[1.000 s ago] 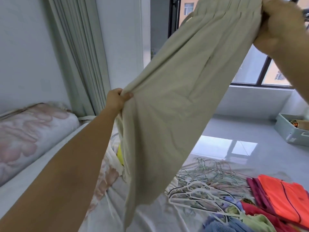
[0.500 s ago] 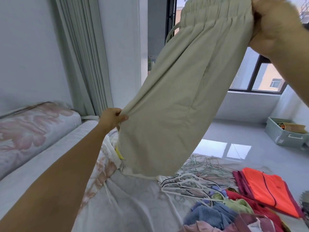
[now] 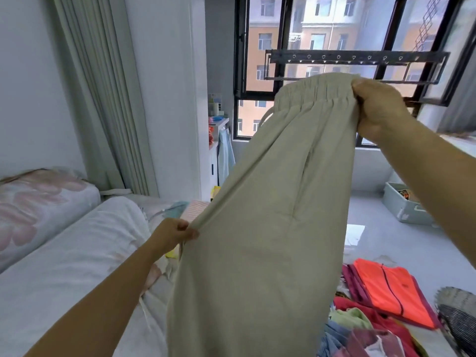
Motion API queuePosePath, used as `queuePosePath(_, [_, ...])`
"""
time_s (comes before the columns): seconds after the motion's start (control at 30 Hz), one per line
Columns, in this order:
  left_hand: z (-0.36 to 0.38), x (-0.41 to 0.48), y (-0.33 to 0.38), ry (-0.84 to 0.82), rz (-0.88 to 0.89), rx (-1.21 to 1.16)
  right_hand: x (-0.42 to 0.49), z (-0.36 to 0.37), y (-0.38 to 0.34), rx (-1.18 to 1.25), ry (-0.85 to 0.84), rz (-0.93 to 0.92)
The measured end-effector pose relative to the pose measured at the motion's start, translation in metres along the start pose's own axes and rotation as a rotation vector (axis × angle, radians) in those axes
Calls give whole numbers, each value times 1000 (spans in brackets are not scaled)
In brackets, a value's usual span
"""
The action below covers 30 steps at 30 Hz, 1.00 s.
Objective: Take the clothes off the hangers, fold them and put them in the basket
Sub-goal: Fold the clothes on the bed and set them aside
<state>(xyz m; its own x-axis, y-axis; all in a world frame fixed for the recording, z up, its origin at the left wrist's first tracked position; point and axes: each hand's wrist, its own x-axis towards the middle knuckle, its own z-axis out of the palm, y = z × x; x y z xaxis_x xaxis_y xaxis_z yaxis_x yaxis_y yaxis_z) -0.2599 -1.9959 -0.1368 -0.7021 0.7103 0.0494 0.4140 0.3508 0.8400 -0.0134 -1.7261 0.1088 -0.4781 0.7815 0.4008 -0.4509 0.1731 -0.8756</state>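
Trousers [image 3: 270, 228] in beige are held slantwise above the bed [image 3: 64, 266], waistband gripped high by the right hand [image 3: 378, 106], lower edge pinched by the nearer left hand [image 3: 175, 234].

Your trousers [image 3: 270, 228] hang before you — bed [image 3: 64, 253] to their left, clothes pile [image 3: 386, 287] lower right, box [image 3: 404, 210] beyond, window [image 3: 322, 34] behind.

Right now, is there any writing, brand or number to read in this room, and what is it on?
No text can be read anywhere.
The beige trousers: no print or label shows.
The small items on the shelf by the window: any labels are too small and blurred to read.
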Motion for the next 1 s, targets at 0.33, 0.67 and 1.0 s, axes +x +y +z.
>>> queuePosePath(0.33, [-32,133,-29,103,-3,19,85,35,87,-23,64,53])
queuePosePath(0.67, [-100,187,11,285,108,-103,105,48,60,91,-3,-66])
queuePosePath(1.0, [-32,42,-65,81,-115,-211,-32,13,82,-4,-180,78])
